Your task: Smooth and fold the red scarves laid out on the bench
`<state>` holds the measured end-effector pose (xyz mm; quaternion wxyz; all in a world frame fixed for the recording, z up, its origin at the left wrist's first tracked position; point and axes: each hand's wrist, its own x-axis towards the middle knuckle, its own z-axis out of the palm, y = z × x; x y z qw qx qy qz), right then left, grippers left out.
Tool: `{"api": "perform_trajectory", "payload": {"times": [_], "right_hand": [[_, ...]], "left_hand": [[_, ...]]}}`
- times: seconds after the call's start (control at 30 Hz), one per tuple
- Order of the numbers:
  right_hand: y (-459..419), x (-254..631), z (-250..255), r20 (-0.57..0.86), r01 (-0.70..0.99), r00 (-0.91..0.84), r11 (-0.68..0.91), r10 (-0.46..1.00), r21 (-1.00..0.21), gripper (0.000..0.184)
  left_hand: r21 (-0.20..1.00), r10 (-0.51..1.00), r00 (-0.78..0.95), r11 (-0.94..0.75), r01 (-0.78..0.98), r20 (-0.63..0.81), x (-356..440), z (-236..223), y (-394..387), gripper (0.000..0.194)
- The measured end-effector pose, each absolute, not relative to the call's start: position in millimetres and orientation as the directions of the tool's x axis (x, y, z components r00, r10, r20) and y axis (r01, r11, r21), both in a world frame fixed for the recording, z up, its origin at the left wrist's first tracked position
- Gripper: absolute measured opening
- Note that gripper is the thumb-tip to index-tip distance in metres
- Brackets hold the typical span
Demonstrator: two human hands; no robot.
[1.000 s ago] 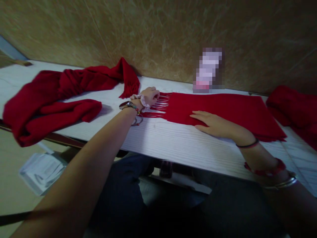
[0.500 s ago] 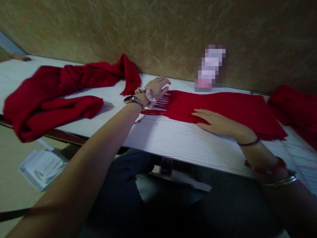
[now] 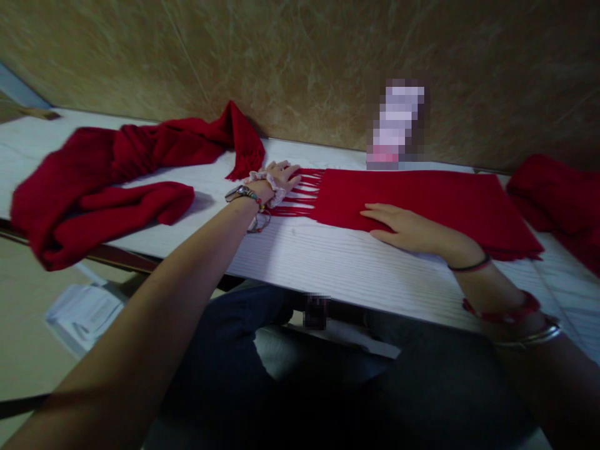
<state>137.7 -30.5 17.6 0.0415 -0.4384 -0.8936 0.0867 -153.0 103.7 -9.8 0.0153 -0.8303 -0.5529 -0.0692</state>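
Observation:
A folded red scarf lies flat along the white table, its fringe pointing left. My left hand rests on the fringe with its fingers stretched out and slightly curled. My right hand lies flat, palm down, on the near edge of the folded scarf, fingers extended. Both wrists wear bracelets.
A crumpled red scarf is heaped at the table's left end. More red cloth lies at the right. A blurred pale object stands by the brown wall. White paper lies on the floor at the left.
My left hand lifted off the fringe with spread fingers half a second ago, then came back down onto it. My right hand stayed pressed on the scarf.

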Motion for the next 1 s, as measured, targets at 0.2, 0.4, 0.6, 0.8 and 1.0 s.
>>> {"api": "perform_trajectory", "payload": {"times": [0.2, 0.4, 0.6, 0.8, 1.0], "right_hand": [[-29, 139, 17, 0.010, 0.766, -0.622, 0.612, 0.783, -0.200, 0.046], [-30, 138, 18, -0.012, 0.776, -0.615, 0.602, 0.789, -0.188, 0.047], [-29, 139, 17, -0.005, 0.775, -0.613, 0.599, 0.790, -0.202, 0.046], [-29, 139, 17, 0.014, 0.760, -0.629, 0.618, 0.778, -0.201, 0.046], [-29, 139, 16, 0.003, 0.771, -0.621, 0.611, 0.784, -0.182, 0.047]], "left_hand": [[-0.017, 0.745, 0.611, -0.631, 0.776, 0.267, -125, 8, 101, 0.037], [-0.030, 0.836, 0.497, -0.505, 0.863, 0.232, -108, -1, 96, 0.029], [-0.016, 0.968, 0.170, -0.170, 0.985, 0.185, -135, 10, 83, 0.026], [0.064, 0.920, 0.195, -0.229, 0.971, 0.341, -131, 9, 92, 0.031], [0.030, 0.884, 0.420, -0.434, 0.900, 0.206, -99, 3, 94, 0.026]]}}
